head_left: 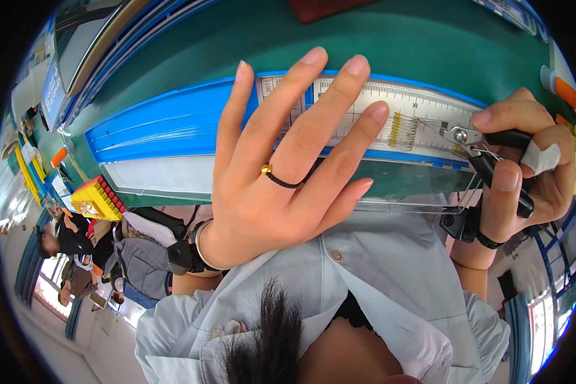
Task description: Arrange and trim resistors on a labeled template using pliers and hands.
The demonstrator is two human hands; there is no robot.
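My left hand (288, 153) lies with fingers spread over a long blue case (173, 121), hiding its middle; it grips nothing. A black cord ring with a gold bead circles one finger. Under the fingertips runs a white ruler scale (377, 93) inside the case. My right hand (544, 157), with a white bandage on one finger, is closed around pliers (461, 135) with black handles. Their jaws point left over the case's right end, towards a gold coil spring (395, 128) and a silver coil spring (411, 133). Whether the jaws touch a spring, I cannot tell.
The case's clear lid (160, 174) extends along its near side. A yellow-and-red box (99, 200) sits left, on the green tabletop (249, 41). A dark red object (323, 8) lies at the far edge; an orange-and-white item (560, 88) is far right. People are in the left background.
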